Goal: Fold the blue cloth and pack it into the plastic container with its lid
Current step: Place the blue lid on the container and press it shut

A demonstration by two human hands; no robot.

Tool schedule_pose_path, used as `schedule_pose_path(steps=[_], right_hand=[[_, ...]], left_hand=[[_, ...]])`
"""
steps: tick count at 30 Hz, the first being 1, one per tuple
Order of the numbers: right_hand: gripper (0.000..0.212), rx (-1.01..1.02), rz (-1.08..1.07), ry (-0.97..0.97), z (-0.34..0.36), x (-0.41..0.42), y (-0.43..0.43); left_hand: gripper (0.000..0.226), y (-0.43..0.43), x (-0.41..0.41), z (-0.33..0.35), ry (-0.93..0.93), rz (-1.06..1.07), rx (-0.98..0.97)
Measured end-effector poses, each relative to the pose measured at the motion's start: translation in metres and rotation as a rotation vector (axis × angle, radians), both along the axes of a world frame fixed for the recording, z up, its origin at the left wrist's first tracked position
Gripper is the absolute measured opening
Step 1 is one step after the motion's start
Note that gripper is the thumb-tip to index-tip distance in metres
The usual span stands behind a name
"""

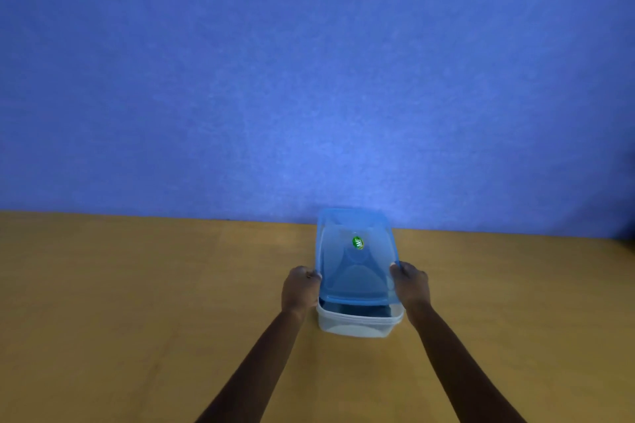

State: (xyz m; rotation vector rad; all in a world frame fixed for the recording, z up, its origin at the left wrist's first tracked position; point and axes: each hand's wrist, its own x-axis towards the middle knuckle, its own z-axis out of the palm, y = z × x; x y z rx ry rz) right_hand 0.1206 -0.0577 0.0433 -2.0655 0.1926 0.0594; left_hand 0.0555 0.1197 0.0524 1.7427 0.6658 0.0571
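Lidding step: both hands, left (299,290) and right (411,287), fingers clamped on the lid (355,261), tilted over the container (357,323) at lower centre. Dark cloth (360,309) seemingly inside. Next: lower and press the near edge.

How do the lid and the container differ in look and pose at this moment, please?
The lid is translucent blue; the container is whitish. The lid is held up by the left hand and right hand; the container rests on the table. Both are rectangular plastic.
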Motion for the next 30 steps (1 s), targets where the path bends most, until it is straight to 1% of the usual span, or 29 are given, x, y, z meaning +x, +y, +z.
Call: schedule_pose_path(steps=[2,4,6,8,10,12,15,17,22,24,28,30], right_hand=[[0.024,0.003,0.001,0.000,-0.003,-0.004,-0.002],[0.031,-0.016,-0.003,-0.012,-0.005,-0.006,-0.003],[0.032,-0.042,0.000,-0.029,-0.004,-0.008,-0.003],[0.032,-0.055,0.002,-0.048,-0.002,-0.011,-0.004],[0.033,-0.051,-0.001,-0.057,-0.001,-0.014,-0.004],[0.033,-0.041,-0.010,-0.057,-0.002,-0.018,-0.005],[0.031,-0.026,-0.012,-0.063,-0.003,-0.024,-0.008],[0.028,-0.044,-0.003,-0.066,-0.004,-0.026,-0.011],[0.027,-0.052,0.001,-0.009,-0.003,-0.031,-0.018],[0.028,-0.046,0.007,0.011,-0.004,-0.034,-0.021],[0.031,0.073,-0.018,0.084,-0.007,-0.041,-0.022],[0.029,0.075,-0.015,0.087,-0.005,-0.042,-0.023]], left_hand=[[0.021,-0.004,-0.001,0.001,-0.003,0.007,0.062],[0.024,-0.005,-0.003,-0.001,-0.003,0.014,0.098],[0.031,-0.005,-0.005,0.000,0.005,0.019,0.073],[0.037,-0.004,-0.006,0.000,0.032,0.044,0.004],[0.037,-0.003,-0.008,-0.001,0.057,0.068,-0.022],[0.034,-0.005,-0.011,0.000,0.048,0.070,0.022],[0.027,-0.008,-0.015,0.000,0.030,0.033,0.138],[0.020,-0.009,-0.016,0.000,0.017,0.029,0.146],[0.019,-0.009,-0.018,0.001,0.000,0.080,0.005],[0.013,-0.009,-0.019,0.001,0.011,0.108,-0.067],[0.011,-0.009,-0.018,0.001,0.022,0.145,-0.149],[0.014,-0.009,-0.017,0.002,0.042,0.144,-0.156]])
